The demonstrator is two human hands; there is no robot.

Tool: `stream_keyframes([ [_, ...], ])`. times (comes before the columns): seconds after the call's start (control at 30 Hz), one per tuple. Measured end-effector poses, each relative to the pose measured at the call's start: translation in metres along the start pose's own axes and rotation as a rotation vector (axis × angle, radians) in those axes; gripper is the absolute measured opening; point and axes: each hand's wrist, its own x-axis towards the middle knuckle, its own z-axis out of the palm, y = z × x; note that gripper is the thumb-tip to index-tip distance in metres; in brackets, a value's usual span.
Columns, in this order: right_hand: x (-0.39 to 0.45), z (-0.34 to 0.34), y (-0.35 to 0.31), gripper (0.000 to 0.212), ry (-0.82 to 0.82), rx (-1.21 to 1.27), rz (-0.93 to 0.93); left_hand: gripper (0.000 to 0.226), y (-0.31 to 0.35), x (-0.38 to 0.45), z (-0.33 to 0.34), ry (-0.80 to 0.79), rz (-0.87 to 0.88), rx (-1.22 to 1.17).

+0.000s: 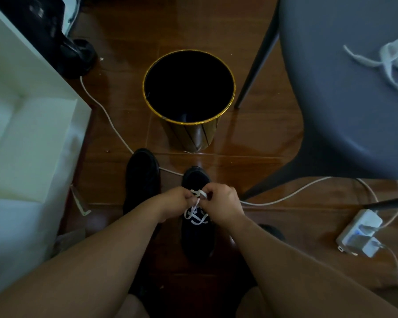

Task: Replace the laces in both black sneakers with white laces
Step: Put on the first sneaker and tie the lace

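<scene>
Two black sneakers stand side by side on the wooden floor. The right sneaker (pixel 197 235) carries a white lace (pixel 196 215) crossed through its eyelets. Above its toe end, my left hand (pixel 178 200) and my right hand (pixel 223 203) each pinch a part of that lace, with a small loop held between them. The left sneaker (pixel 141 177) lies just left of my left hand, and no white lace shows on it. A second white lace (pixel 388 63) lies loose on the grey chair seat at the far right.
A black bin with a gold rim (pixel 189 121) stands just beyond the sneakers. The grey chair (pixel 345 99) fills the right. A white cabinet (pixel 32 125) is at the left. White cables (pixel 285 198) and a power adapter (pixel 361 232) lie on the floor at right.
</scene>
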Motion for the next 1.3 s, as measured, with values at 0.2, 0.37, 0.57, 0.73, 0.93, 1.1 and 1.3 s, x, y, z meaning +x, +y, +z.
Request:
stream_keyframes([
  [0.2, -0.007, -0.001, 0.0, 0.014, -0.071, 0.298, 0.2, 0.032, 0.004, 0.004, -0.005, 0.183, -0.108, -0.251],
  [0.37, -0.009, -0.002, 0.007, 0.016, -0.053, 0.39, 0.28, 0.042, -0.011, -0.015, -0.025, 0.32, -0.154, -1.603],
  [0.57, -0.005, 0.001, 0.006, 0.026, -0.093, 0.816, 0.485, 0.025, -0.016, -0.016, 0.013, 0.236, -0.305, -1.517],
  [0.73, -0.002, 0.005, 0.002, 0.033, -0.098, 0.851, 0.49, 0.013, -0.014, -0.011, 0.05, 0.405, -0.45, -1.433],
  [0.93, -0.006, -0.008, 0.013, 0.05, -0.136, 0.67, 0.5, 0.03, -0.032, -0.008, -0.002, 0.525, -0.36, -1.729],
  [1.1, -0.027, -0.01, 0.069, 0.037, -0.158, 0.079, 0.465, 0.028, -0.048, -0.008, -0.033, 0.715, -0.381, -1.282],
  [1.3, -0.017, -0.007, 0.047, 0.02, -0.05, 0.874, 0.793, 0.01, -0.035, -0.003, 0.01, 0.602, -0.104, -0.604],
])
